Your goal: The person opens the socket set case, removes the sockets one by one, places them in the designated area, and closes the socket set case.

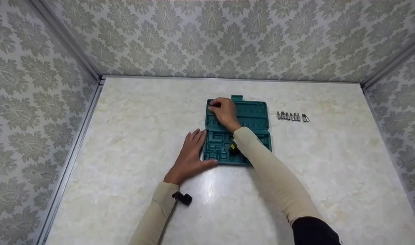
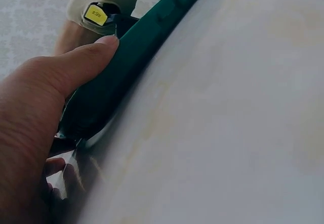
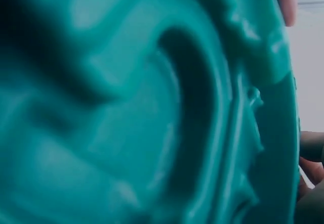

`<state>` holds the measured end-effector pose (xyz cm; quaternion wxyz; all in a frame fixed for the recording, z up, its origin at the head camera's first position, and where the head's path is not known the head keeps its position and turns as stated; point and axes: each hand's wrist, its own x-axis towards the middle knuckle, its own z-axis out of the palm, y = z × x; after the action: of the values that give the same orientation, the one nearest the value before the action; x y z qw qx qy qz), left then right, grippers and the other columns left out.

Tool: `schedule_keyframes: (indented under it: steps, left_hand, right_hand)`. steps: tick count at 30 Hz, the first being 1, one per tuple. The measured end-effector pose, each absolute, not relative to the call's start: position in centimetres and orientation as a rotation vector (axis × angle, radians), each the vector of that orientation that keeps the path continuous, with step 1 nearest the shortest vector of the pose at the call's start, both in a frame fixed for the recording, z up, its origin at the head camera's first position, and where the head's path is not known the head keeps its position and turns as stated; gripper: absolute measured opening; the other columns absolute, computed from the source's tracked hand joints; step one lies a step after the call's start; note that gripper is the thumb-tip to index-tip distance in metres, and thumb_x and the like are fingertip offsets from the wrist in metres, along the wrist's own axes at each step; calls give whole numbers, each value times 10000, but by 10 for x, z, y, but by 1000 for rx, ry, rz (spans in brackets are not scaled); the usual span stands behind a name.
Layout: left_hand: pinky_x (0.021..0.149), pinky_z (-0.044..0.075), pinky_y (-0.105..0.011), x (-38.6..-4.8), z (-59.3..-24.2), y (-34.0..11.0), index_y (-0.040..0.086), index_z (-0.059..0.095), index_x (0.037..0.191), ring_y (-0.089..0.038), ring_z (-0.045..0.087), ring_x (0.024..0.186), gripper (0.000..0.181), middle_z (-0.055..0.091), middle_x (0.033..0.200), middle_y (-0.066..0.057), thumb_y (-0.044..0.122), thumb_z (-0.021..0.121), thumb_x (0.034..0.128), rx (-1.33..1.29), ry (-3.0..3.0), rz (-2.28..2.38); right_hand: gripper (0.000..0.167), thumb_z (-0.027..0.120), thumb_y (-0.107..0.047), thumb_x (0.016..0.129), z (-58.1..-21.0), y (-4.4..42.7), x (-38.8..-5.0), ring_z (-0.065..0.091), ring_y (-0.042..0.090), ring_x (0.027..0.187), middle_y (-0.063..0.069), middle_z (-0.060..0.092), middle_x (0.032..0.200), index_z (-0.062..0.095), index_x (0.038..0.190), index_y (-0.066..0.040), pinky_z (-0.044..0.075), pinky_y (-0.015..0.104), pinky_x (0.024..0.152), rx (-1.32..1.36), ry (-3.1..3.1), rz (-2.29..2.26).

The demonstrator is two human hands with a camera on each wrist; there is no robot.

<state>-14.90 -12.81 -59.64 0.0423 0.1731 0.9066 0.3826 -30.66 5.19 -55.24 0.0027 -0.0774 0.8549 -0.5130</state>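
Note:
A green plastic case point(image 1: 251, 116) lies unfolded on the table, its lid half at the back and its moulded tray half at the front. My left hand point(image 1: 190, 154) rests against the tray's front left corner, fingers stretched along the left side. In the left wrist view, its thumb point(image 2: 88, 64) presses on the case's rim. Over the lid's back left corner, my right hand point(image 1: 225, 110) has thumb and forefinger brought together, seemingly pinching a small dark piece mostly hidden by the fingers. Close up, the right wrist view shows a curved moulded recess point(image 3: 147, 113) of the case.
Several small metal bits point(image 1: 288, 116) stand or lie in a row on the table right of the lid. Black cameras are strapped at both wrists; the right one hangs over the tray. Patterned walls border the table point(image 1: 330, 163) at the back and sides.

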Motion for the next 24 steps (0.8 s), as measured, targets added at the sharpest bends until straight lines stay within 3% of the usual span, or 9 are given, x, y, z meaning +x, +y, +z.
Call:
schedule_keyframes:
  steps: [9,16,24]
  left_hand:
    - [1373,85,-538,-148,-597,-129,170,176,1783,-280,67,1708,1242,205,1836,-76,789,752,873,521,2787,1172]
    - [1377,55,-512,-148,-598,-127,157,183,1781,-270,70,1709,1248,219,1832,-75,787,757,870,535,2792,1178]
    - [1378,20,-489,-150,-599,-128,145,184,1778,-276,86,1708,1247,240,1826,-91,782,758,873,544,2803,1168]
  right_hand:
    - [183,736,-118,1073,-531,73,-307,661,208,1040,109,754,1167,781,1203,3,559,346,918,-302,2544,-1848]
    - [182,773,-180,1056,-505,117,-288,657,208,1057,86,756,1157,802,1177,-48,541,344,883,-362,2593,-1897]
    - [251,789,-198,1049,-507,166,-264,653,194,1063,124,749,1179,792,1207,-3,523,308,900,-292,2666,-1884]
